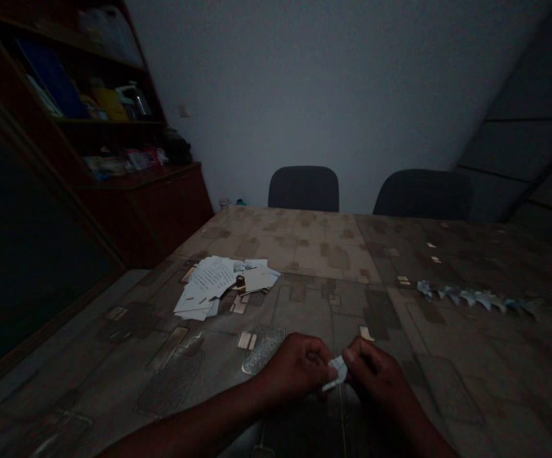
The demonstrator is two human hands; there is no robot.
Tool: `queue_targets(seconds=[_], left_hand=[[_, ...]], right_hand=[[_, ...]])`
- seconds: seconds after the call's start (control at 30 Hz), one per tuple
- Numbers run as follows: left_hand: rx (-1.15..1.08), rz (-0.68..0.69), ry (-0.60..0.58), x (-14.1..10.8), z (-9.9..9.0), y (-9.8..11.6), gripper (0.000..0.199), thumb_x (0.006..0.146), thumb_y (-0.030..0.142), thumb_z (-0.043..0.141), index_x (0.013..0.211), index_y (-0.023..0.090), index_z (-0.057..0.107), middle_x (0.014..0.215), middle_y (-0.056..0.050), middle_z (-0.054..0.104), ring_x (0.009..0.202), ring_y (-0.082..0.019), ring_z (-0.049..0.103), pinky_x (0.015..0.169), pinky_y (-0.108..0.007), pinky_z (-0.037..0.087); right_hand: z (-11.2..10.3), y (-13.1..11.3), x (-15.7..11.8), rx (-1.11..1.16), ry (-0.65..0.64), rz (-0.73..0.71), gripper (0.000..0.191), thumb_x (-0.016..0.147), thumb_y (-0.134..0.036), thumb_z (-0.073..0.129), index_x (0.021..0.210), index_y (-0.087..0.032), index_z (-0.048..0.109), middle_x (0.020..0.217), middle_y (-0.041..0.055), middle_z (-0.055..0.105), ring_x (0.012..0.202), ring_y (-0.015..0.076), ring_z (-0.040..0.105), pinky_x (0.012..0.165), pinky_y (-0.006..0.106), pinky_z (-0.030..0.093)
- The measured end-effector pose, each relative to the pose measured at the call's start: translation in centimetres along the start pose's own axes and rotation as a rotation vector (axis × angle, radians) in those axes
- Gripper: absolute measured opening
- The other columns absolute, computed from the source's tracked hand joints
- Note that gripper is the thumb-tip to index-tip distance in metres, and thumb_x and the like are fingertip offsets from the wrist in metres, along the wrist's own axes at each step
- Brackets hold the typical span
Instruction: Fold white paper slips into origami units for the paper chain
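Observation:
Between my two hands is a small piece of white paper (337, 373), which looks folded. My left hand (303, 364) pinches its left side between thumb and fingers. On the other side, my right hand (372, 366) grips the paper's right edge with closed fingertips. A loose pile of printed white papers (207, 283) lies beyond my left hand on the patterned table (314, 305). Farther right on the table rests a row of folded paper pieces (479, 298) with pointed edges.
Two dark chairs, a left one (303, 187) and a right one (421, 194), stand at the table's far edge before a pale wall. At the left is a reddish-brown cabinet (166, 207) with filled shelves. The room is dim.

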State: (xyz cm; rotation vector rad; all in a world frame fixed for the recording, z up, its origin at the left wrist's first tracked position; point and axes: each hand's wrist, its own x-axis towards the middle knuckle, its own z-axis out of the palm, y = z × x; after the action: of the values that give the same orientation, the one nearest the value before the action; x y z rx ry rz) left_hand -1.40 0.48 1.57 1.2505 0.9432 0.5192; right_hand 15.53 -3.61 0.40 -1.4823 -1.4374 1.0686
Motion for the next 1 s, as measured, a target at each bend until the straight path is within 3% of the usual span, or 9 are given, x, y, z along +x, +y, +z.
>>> queue_targets(seconds=[0.17,0.3,0.43,0.63,0.77,0.9,1.0], left_hand=[[0.051,-0.066,0.047,-0.3,0.1,0.8,0.010,0.055,0.024,0.064,0.056,0.015,0.059,0.046,0.006,0.049,0.044,-0.008,0.041,0.045,-0.020,0.026],[0.125,-0.015,0.069,-0.1,0.1,0.0,0.009,0.059,0.023,0.063,0.059,0.014,0.062,0.047,0.006,0.048,0.045,-0.008,0.041,0.045,-0.020,0.027],[0.178,0.010,0.052,0.0,0.0,-0.5,0.008,0.064,0.022,0.063,0.064,0.013,0.063,0.049,0.006,0.049,0.046,-0.009,0.043,0.046,-0.020,0.028],[0.291,0.033,-0.007,-0.1,-0.6,-0.4,0.005,0.065,0.017,0.061,0.066,0.013,0.064,0.053,0.005,0.051,0.050,-0.010,0.045,0.047,-0.020,0.030],[0.499,0.108,0.052,-0.3,-0.8,0.0,0.006,0.071,0.016,0.059,0.070,0.015,0.065,0.058,0.002,0.057,0.055,-0.013,0.051,0.050,-0.021,0.030],[0.842,0.235,0.127,-0.8,-0.9,0.5,0.009,0.075,0.019,0.065,0.083,0.020,0.064,0.065,0.001,0.062,0.060,-0.016,0.054,0.054,-0.023,0.029],[1.065,0.348,0.107,-1.0,-1.2,0.4,0.016,0.079,0.021,0.065,0.094,0.020,0.060,0.078,-0.001,0.063,0.070,-0.018,0.056,0.058,-0.024,0.032]], right_hand=[[-1.3,-0.9,0.0,-0.046,0.077,-0.024,0.041,0.090,-0.050,0.041,0.062,-0.021,0.049,0.060,-0.0014,0.049,0.057,0.0156,0.047,0.054,0.026,0.035],[-1.2,-0.9,-0.2,-0.156,-0.072,-0.140,0.029,0.089,-0.040,0.044,0.072,-0.021,0.059,0.068,0.0000,0.056,0.064,0.0171,0.053,0.059,0.027,0.038],[-0.5,-0.4,-0.2,-0.281,-0.035,-0.182,0.020,0.080,-0.030,0.054,0.063,-0.021,0.058,0.059,-0.0020,0.052,0.056,0.0155,0.049,0.054,0.026,0.034],[-0.8,-0.1,0.0,-0.345,-0.074,-0.217,0.026,0.085,-0.030,0.049,0.062,-0.021,0.054,0.061,-0.0004,0.056,0.059,0.0165,0.051,0.056,0.027,0.033],[-0.5,0.3,0.3,-0.536,-0.025,-0.269,0.021,0.081,-0.023,0.055,0.061,-0.021,0.054,0.061,0.0001,0.058,0.064,0.0183,0.052,0.063,0.030,0.032],[-0.2,1.1,0.6,-0.717,-0.010,-0.285,0.017,0.078,-0.019,0.057,0.061,-0.021,0.054,0.064,0.0014,0.059,0.067,0.0200,0.052,0.065,0.032,0.031],[-0.2,2.0,0.7,-0.770,0.016,-0.327,0.008,0.076,-0.019,0.060,0.068,-0.021,0.057,0.069,0.0013,0.061,0.070,0.0211,0.053,0.068,0.032,0.032]])
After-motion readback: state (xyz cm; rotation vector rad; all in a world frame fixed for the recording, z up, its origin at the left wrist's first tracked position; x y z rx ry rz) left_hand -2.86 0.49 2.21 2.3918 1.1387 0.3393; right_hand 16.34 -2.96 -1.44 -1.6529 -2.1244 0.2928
